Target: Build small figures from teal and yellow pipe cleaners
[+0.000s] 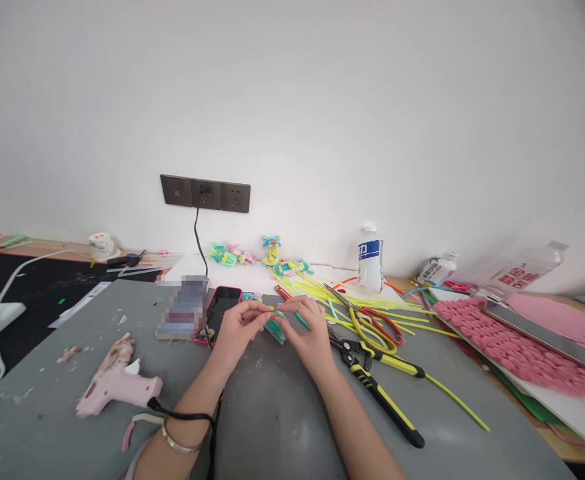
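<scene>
My left hand (pixel 242 327) and my right hand (pixel 306 325) meet over the grey mat. Between their fingertips is a small teal and yellow pipe cleaner piece (pixel 275 331). The left thumb and index finger pinch its yellow end. My right thumb and fingers close on it from the other side, and its teal part hangs below. The fingers hide some of its shape. Right beside my right hand lie yellow-handled scissors (pixel 355 320) and yellow-and-black pliers (pixel 377 387). A phone in a pink case (pixel 222 303) lies behind my left hand.
A pink glue gun (pixel 117 383) lies at the left, its black cord passing my left forearm. Yellow pipe cleaners (pixel 317 290) spread behind my right hand. Small pipe cleaner figures (pixel 271 250), a white bottle (pixel 370 263) and a pink woven piece (pixel 512 340) are around the back and right.
</scene>
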A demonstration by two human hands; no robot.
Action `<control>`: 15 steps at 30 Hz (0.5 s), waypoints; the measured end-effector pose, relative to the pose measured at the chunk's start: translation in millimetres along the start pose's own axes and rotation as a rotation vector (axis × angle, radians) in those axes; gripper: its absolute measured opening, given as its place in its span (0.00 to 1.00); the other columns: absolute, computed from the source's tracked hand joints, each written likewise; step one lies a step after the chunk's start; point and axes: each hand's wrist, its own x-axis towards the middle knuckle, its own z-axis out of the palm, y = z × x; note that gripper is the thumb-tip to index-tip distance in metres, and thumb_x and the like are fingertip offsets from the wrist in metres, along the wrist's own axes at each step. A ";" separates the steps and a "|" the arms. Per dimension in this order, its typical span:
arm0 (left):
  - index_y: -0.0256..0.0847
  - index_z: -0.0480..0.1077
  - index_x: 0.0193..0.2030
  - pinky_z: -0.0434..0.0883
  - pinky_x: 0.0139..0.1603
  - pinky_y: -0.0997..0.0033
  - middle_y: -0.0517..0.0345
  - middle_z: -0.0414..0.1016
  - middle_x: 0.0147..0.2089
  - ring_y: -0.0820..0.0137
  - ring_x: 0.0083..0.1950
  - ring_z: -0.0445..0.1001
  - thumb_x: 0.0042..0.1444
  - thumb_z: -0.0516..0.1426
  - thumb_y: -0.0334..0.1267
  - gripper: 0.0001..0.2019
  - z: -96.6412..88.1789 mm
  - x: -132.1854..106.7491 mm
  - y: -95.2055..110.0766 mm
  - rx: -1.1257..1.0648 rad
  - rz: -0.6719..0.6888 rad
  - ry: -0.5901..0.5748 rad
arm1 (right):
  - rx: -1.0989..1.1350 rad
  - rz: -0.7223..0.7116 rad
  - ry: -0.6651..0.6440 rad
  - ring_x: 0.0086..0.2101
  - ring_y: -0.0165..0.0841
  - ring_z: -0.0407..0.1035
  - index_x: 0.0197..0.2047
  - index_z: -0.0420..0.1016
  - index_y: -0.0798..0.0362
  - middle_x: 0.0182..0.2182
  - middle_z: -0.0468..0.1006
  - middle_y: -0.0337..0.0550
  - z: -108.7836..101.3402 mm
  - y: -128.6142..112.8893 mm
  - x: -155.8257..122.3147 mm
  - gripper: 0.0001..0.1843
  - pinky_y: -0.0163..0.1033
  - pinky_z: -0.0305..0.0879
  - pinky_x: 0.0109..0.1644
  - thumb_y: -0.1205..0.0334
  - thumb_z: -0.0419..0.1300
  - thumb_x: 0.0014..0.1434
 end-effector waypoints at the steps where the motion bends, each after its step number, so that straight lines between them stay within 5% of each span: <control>1: 0.39 0.77 0.32 0.58 0.20 0.78 0.60 0.75 0.23 0.75 0.23 0.65 0.47 0.67 0.45 0.12 -0.1 -0.1 0.3 0.003 0.000 -0.004 | 0.009 -0.015 -0.004 0.42 0.41 0.72 0.36 0.77 0.46 0.37 0.78 0.42 0.3 -0.4 0.1 0.06 0.47 0.56 0.46 0.56 0.60 0.63; 15: 0.38 0.78 0.36 0.57 0.21 0.76 0.53 0.83 0.30 0.75 0.22 0.67 0.46 0.67 0.45 0.14 2.2 -0.6 2.3 -0.008 -0.040 -0.025 | -0.026 -0.075 -0.087 0.42 0.38 0.70 0.36 0.70 0.49 0.38 0.77 0.43 1.1 -0.7 -1.9 0.08 0.44 0.54 0.46 0.65 0.53 0.67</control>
